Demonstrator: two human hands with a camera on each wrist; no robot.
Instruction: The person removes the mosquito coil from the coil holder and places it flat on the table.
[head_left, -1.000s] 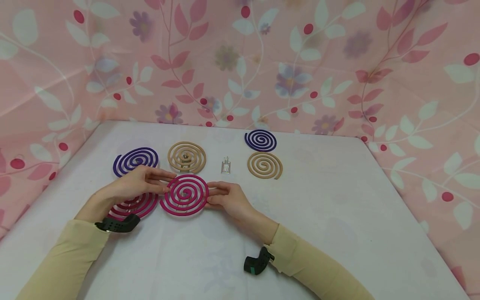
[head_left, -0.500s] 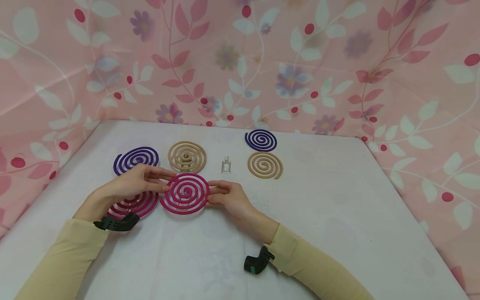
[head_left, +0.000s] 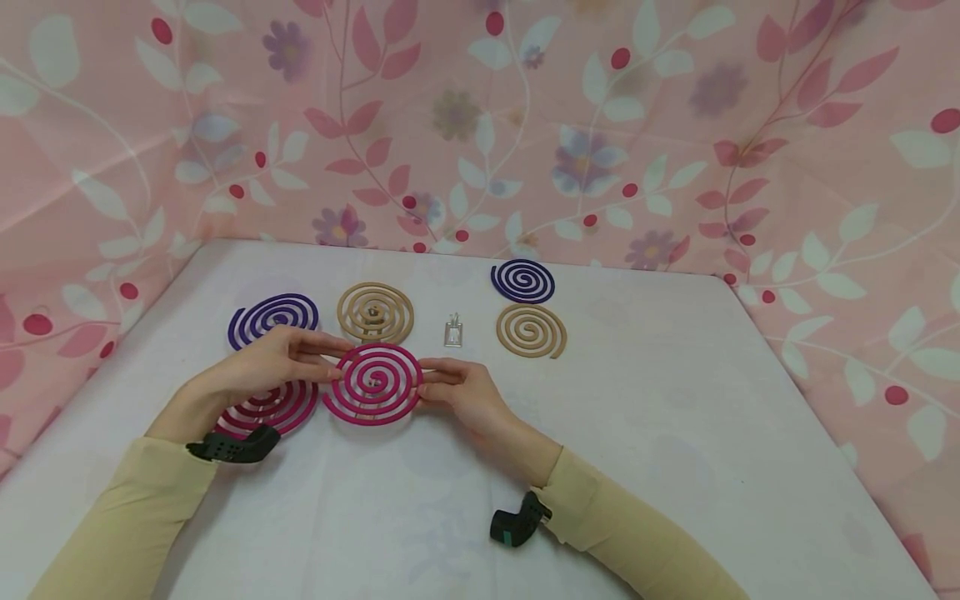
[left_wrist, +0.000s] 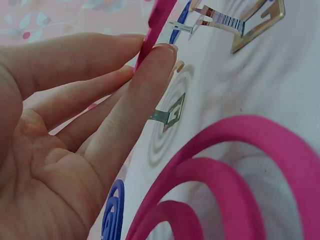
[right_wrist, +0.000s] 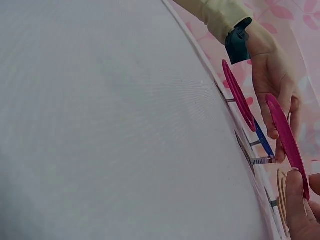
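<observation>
A pink mosquito coil [head_left: 367,414] is held off the table between both hands, above a small metal stand [left_wrist: 227,22]. My left hand [head_left: 273,364] pinches its left edge with thumb and fingers. At the opposite edge, my right hand [head_left: 468,400] grips it the same way. In the right wrist view, the stand's upright tongue [right_wrist: 262,161] sits below the coil, and a gap seems to separate them. Under my left hand, a second pink coil [head_left: 307,406] rests raised on its own stand, partly hidden by that hand.
Behind are a blue coil [head_left: 303,310] and a tan coil [head_left: 401,321], both raised on stands. A bare metal stand [head_left: 453,332] lies in the middle. Another blue coil [head_left: 522,281] and tan coil [head_left: 531,331] lie flat to its right. A floral cloth [head_left: 480,125] hangs behind the table.
The held pink coil has shifted slightly right and away from me, and its right side tilts a little differently. Both hands keep their grip. The other coils stay put.
</observation>
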